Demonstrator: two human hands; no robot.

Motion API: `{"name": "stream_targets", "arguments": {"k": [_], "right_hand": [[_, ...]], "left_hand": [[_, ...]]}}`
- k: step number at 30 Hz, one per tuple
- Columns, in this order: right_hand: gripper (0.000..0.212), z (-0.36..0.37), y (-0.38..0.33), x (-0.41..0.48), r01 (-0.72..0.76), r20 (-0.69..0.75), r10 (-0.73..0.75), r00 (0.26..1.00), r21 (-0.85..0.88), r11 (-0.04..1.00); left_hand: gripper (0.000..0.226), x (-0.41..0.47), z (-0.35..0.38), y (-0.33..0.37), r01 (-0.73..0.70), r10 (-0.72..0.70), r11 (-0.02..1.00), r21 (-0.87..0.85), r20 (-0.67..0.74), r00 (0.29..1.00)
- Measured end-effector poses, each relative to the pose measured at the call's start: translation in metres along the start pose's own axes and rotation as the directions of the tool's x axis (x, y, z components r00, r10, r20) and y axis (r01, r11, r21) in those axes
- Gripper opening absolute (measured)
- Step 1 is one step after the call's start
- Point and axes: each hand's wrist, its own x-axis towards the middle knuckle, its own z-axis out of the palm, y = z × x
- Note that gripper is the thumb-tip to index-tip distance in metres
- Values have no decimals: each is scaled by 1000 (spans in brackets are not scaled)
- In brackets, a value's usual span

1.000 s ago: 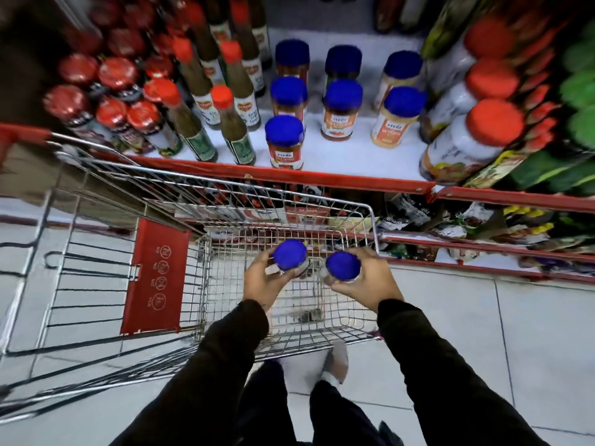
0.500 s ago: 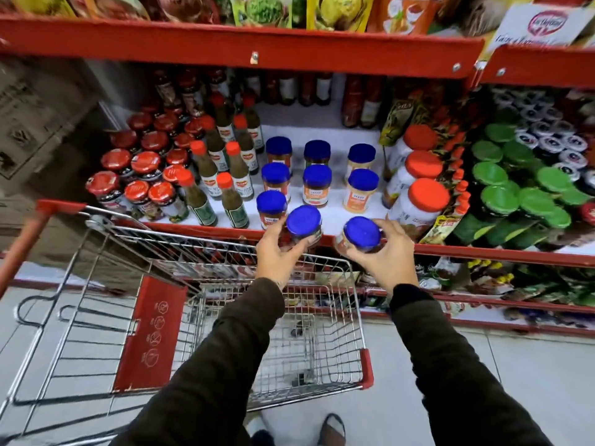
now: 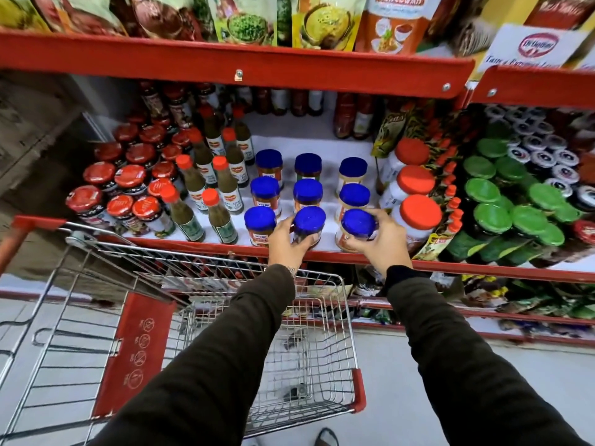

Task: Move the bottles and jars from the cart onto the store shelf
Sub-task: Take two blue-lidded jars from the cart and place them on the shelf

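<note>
Head view, looking down over the cart [image 3: 325, 355] toward the store shelf [image 3: 322, 255].

Left hand [image 3: 286, 243]: fingers wrapped around a blue-lidded jar [image 3: 309, 222], holding it at the front edge of the shelf, in the middle column of blue-lidded jars. Whether its base touches the shelf board cannot be told; the hand covers the lower part.

Right hand [image 3: 380, 243]: closed around a second blue-lidded jar [image 3: 358, 224], at the front of the right column, fingers over the lid rim and side. Base contact likewise hidden.

Just left of the left-hand jar stands another blue-lidded jar [image 3: 260, 222], upright and touching no hand. Behind the front row, six more blue-lidded jars [image 3: 307, 191] stand upright in two rows.

Left part of shelf: green sauce bottles with red caps [image 3: 222, 217], then dark jars with red lids [image 3: 128, 178]. Right of the held jars: large white jars with orange lids [image 3: 420, 212], near the right hand. Further right, green-lidded jars [image 3: 492, 217].

Cart basket: wire floor visible through the mesh, no bottles or jars seen in the exposed part. Both sleeves [image 3: 450, 349] dark, reaching over the cart.
</note>
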Motion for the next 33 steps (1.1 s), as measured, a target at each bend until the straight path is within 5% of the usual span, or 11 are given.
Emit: {"name": "stream_targets", "arguments": {"k": [10, 16, 20, 26, 33], "right_hand": [[53, 9, 1, 3, -64, 142, 79, 987, -111, 992], [56, 14, -22, -32, 87, -56, -111, 992, -321, 943], [54, 35, -51, -45, 142, -98, -189, 977, -364, 921], [57, 84, -104, -40, 203, -40, -221, 975, -259, 944], [58, 146, -159, -29, 172, 81, -173, 982, 18, 985]], "left_hand": [[61, -3, 3, -4, 78, -78, 997, -4, 8, 997], [59, -32, -16, -7, 7, -7, 999, -38, -4, 1000], [47, -45, -43, -9, -165, 167, 986, 37, -70, 983], [40, -40, -110, -12, -313, 367, 922, 230, -257, 894], [47, -17, -185, -30, -295, 353, 934, 201, -397, 847]]}}
